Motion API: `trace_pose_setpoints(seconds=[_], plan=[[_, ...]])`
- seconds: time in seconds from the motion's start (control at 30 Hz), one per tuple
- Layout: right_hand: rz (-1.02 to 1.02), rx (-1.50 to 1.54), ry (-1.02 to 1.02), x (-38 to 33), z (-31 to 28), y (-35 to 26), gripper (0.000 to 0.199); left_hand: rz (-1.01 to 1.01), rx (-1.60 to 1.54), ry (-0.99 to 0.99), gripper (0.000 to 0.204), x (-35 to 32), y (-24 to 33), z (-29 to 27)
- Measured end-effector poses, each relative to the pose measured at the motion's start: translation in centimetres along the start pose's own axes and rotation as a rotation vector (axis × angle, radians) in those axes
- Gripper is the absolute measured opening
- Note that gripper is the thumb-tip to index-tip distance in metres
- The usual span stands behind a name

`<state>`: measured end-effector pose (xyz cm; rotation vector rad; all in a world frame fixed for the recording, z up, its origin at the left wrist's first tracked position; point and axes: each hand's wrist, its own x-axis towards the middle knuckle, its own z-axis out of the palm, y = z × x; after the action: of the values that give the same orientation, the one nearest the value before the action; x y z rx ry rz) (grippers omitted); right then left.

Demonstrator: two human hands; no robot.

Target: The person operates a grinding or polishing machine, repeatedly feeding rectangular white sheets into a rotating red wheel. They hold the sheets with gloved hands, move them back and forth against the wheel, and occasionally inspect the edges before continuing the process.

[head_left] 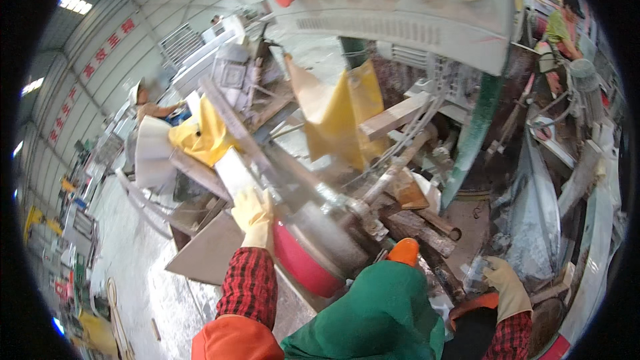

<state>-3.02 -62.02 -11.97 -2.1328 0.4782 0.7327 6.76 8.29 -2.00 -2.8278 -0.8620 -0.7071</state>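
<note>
My left hand, in a pale yellow glove, lies with its fingers stretched out against the lower end of a white strip. Just to its right is a blurred grey drum with a red rim, part of a machine. Over at the right, my right hand, also gloved, has its fingers bent beside a greyish, see-through piece. What those fingers hold is hidden. Red-and-black checked sleeves cover both forearms, and a green garment bulges between them.
A pale control panel with a row of round buttons hangs overhead. Yellow sheets and wooden bars clutter the machine. A grey plastic-like sheet lies at right. Co-workers stand far left and upper right.
</note>
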Motion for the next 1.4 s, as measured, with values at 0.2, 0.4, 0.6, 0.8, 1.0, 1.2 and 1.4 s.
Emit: trace_pose_setpoints(seconds=[0.2,0.4,0.6,0.8,1.0,1.2,1.4], plan=[[0.020,0.018,-0.034,1.7,-0.4,-0.1,0.059,0.058,-0.035,0.039,0.048,-0.9,1.0,-1.0],[-0.015,0.026,-0.033,2.7,-0.6,1.9,0.056,0.074,-0.043,0.029,0.054,-1.3,1.1,-1.1],[-0.011,0.108,-0.017,2.8,-0.4,3.6,0.054,0.076,-0.078,-0.005,0.054,-1.7,1.4,-1.7],[-0.014,0.159,0.000,1.9,0.4,2.7,0.052,0.099,-0.100,0.024,0.053,-2.2,1.3,-2.0],[0.025,0.095,0.013,-0.1,0.2,-0.4,0.052,0.057,-0.115,-0.035,0.057,-2.6,1.5,-2.9],[0.045,0.065,-0.005,-0.5,-0.1,-1.2,0.054,0.070,-0.123,0.012,0.057,-2.9,1.6,-2.5],[0.025,0.086,-0.039,2.0,-0.8,1.9,0.056,0.050,-0.167,-0.082,0.059,-3.3,2.1,-3.4]])
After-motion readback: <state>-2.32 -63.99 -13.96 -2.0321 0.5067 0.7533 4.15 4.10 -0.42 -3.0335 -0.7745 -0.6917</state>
